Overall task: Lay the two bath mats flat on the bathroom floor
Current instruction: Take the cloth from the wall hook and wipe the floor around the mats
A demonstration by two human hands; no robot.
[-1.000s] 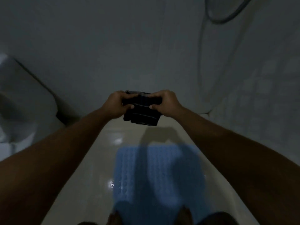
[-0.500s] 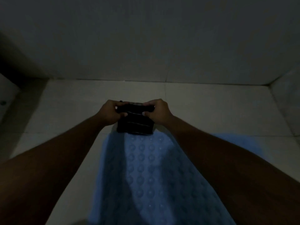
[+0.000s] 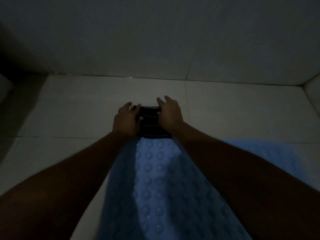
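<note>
A light blue bath mat point(image 3: 155, 181) with raised round bumps lies flat on the pale tiled floor point(image 3: 74, 110) and runs from under me toward the far wall. At its far end lies a small folded dark mat point(image 3: 150, 126) with thin light stripes, low on the floor. My left hand point(image 3: 125, 121) is at its left side and my right hand point(image 3: 170, 115) at its right side. Both hands have their fingers stretched out and apart past the mat's far edge, with only the thumbs lying on it. My forearms hide the blue mat's side edges.
The tiled back wall point(image 3: 155, 40) meets the floor just beyond my hands. A side wall point(image 3: 312, 90) closes the right corner. A dark shadowed edge point(image 3: 7, 94) stands at the left. The room is very dim.
The dark folded mat has come down to the floor at the blue mat's far end. My fingers, curled over its top edge before, are now stretched out and apart.
</note>
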